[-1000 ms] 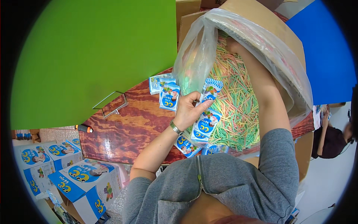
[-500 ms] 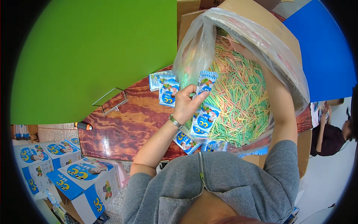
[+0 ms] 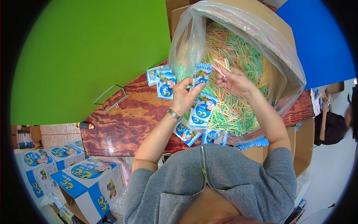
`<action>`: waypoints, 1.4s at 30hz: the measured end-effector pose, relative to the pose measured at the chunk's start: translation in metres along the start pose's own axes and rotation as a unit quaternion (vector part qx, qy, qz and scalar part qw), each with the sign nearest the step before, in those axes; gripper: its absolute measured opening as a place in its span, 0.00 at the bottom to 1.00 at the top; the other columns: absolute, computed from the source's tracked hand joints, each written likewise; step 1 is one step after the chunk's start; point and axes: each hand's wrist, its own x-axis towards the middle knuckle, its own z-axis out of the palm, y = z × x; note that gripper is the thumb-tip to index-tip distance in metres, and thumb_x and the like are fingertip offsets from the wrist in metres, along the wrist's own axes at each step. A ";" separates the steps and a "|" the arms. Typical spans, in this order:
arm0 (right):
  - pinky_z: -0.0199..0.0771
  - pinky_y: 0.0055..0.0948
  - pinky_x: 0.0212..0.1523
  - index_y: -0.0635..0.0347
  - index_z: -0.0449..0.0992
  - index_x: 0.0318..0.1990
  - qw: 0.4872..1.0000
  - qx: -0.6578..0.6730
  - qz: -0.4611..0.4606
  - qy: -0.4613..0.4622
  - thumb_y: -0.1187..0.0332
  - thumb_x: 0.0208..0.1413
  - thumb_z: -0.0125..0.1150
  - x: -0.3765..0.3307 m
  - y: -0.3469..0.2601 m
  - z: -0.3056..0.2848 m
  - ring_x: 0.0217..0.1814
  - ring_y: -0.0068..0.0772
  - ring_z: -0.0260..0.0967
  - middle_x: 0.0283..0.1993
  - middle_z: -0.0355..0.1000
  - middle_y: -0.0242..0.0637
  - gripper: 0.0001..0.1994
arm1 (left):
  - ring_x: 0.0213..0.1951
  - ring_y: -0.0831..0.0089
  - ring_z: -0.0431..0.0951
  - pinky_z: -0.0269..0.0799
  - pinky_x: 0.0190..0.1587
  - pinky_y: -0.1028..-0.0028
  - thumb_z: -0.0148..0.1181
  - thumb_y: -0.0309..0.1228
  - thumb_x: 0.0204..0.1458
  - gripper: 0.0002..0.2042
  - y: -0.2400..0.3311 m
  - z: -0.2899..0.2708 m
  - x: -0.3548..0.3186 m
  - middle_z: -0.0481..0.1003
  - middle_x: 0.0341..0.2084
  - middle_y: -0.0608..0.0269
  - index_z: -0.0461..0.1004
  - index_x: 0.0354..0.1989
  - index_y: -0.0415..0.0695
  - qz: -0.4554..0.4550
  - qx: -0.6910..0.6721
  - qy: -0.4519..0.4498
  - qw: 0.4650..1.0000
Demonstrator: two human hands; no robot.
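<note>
My left hand (image 3: 183,96) is closed on a small blue-and-white packet (image 3: 202,71), thumb across its front, at the left edge of a big heap of thin pastel candy sticks (image 3: 238,115). A small bunch of candy sticks (image 3: 222,67) is pinched in the fingertips of my right hand (image 3: 238,83), held over the heap, to the right of the packet. The heap lies in a clear plastic liner (image 3: 186,41) inside a cardboard box (image 3: 257,15). Another packet (image 3: 203,106) rests against the heap just below my left hand.
Several more packets (image 3: 166,86) lie on the reddish wood table (image 3: 126,130), with others along its near edge. A wire stand (image 3: 113,99) and an orange-black tool (image 3: 85,125) are at left. Printed cartons (image 3: 93,170) stand lower left. Another person (image 3: 330,125) sits at far right.
My right hand has come out from the far side of the heap toward the packet, now with a bunch of candy sticks in its fingers. My left hand keeps its hold on the packet.
</note>
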 end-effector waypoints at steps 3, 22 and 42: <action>0.75 0.26 0.43 0.63 0.65 0.60 0.957 -0.277 0.024 0.082 0.63 0.69 0.45 -0.002 -0.014 0.002 0.43 0.25 0.72 0.38 0.70 0.31 0.18 | 0.25 0.87 0.70 0.66 0.27 0.80 0.68 0.32 0.51 0.10 0.000 -0.001 -0.001 0.77 0.21 0.69 0.77 0.29 0.39 -0.005 -0.002 0.008 1.000; 0.72 0.48 0.38 0.68 0.70 0.40 0.568 -0.813 0.028 -0.121 0.67 0.61 0.52 -0.009 -0.105 0.104 0.38 0.57 0.74 0.32 0.74 0.54 0.10 | 0.30 0.59 0.74 0.70 0.32 0.65 0.69 0.21 0.37 0.09 0.006 -0.009 0.000 0.74 0.24 0.59 0.75 0.28 0.40 0.272 0.273 0.076 0.920; 0.77 0.36 0.35 0.55 0.72 0.54 0.619 -0.724 -0.290 -0.094 0.67 0.48 0.69 0.013 -0.059 0.107 0.35 0.45 0.76 0.37 0.77 0.44 0.23 | 0.29 0.75 0.79 0.75 0.31 0.74 0.67 0.27 0.50 0.12 0.000 -0.017 -0.013 0.78 0.34 0.59 0.75 0.42 0.36 0.107 -0.010 -0.006 0.994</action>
